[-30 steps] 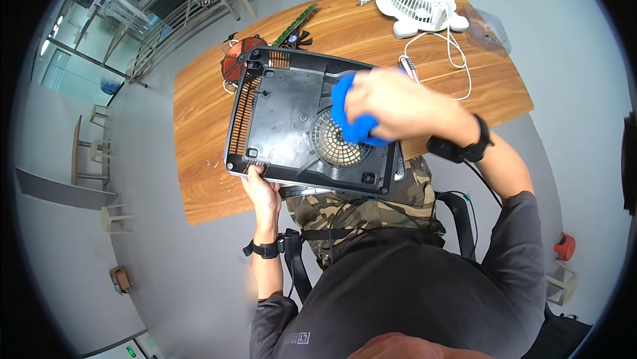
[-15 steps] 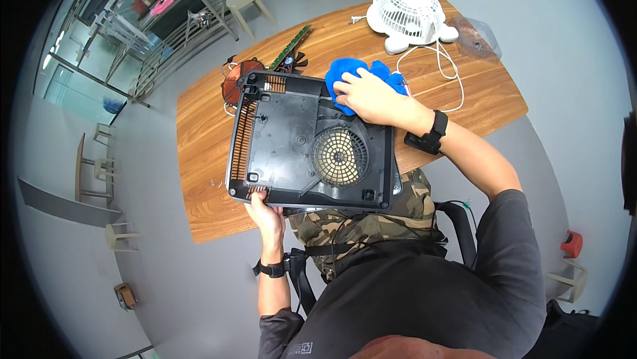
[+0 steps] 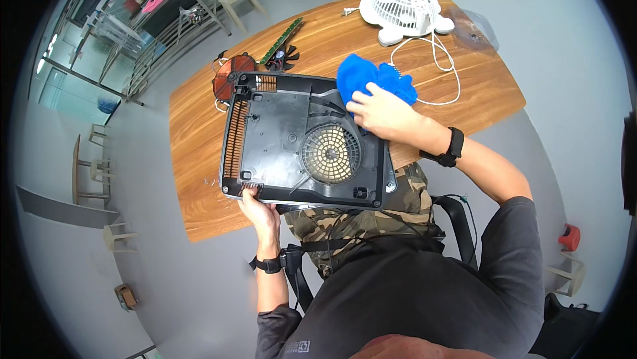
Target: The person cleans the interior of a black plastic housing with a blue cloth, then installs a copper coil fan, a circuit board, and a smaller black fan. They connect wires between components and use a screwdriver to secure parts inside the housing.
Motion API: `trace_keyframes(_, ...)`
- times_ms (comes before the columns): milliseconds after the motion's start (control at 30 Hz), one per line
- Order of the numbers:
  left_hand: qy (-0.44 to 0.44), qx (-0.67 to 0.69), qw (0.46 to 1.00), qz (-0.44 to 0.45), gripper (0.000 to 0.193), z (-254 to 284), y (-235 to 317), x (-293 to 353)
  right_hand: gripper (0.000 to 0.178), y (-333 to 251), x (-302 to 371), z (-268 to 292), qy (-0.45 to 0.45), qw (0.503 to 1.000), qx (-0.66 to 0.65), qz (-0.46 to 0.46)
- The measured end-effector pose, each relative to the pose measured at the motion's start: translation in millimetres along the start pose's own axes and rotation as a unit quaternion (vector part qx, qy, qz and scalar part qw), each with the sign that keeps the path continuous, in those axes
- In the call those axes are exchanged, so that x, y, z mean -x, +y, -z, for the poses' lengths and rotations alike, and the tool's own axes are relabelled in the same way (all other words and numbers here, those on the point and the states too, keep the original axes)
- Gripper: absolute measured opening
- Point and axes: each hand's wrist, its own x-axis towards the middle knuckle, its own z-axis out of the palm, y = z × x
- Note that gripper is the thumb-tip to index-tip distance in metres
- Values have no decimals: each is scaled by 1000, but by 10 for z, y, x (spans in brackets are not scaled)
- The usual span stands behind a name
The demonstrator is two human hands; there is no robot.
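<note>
A black plastic appliance casing (image 3: 273, 137), with a round grille and slotted vents, is held tilted over the table's near edge and my lap. My left hand (image 3: 260, 215) grips its near left corner, thumb on top and the other fingers hidden beneath. A bunched blue cloth (image 3: 358, 81) lies against the casing's far right corner. My right hand (image 3: 386, 115) is closed on the cloth, pressing it at the casing's right edge. Part of the cloth hangs past that edge over the table.
On the wooden table (image 3: 192, 146), behind the casing, lie a reddish-orange round coil (image 3: 232, 79), a green circuit board (image 3: 281, 40) and a small black fan (image 3: 283, 58). A white fan (image 3: 402, 4) with a looping cable stands far right, beside a clear plastic piece (image 3: 472, 28).
My right hand has slid right and nearer along the casing with the cloth, which is now more spread out. My left hand keeps its grip. The whole view has shifted slightly.
</note>
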Motion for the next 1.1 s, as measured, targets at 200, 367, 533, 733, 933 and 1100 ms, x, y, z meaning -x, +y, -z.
trace_keyframes(200,22,8,1000,-13,4,74,-39,-29,12,41,244,14,46,998,-42,27)
trace_keyframes(367,9,6,1000,11,4,-1,-8,113,16,378,305,146,85,994,-42,-59)
trace_keyframes(533,15,-1,1000,20,5,13,23,134,16,451,255,533,98,985,-40,-136)
trace_keyframes(733,30,18,999,20,6,-4,-4,105,12,137,387,406,-2,996,-69,-57)
trace_keyframes(933,27,18,999,26,8,-22,-11,86,13,-148,439,444,-5,993,-98,-64)
trace_keyframes(1100,30,6,999,30,7,33,-46,45,25,228,383,1030,127,971,-76,-189)
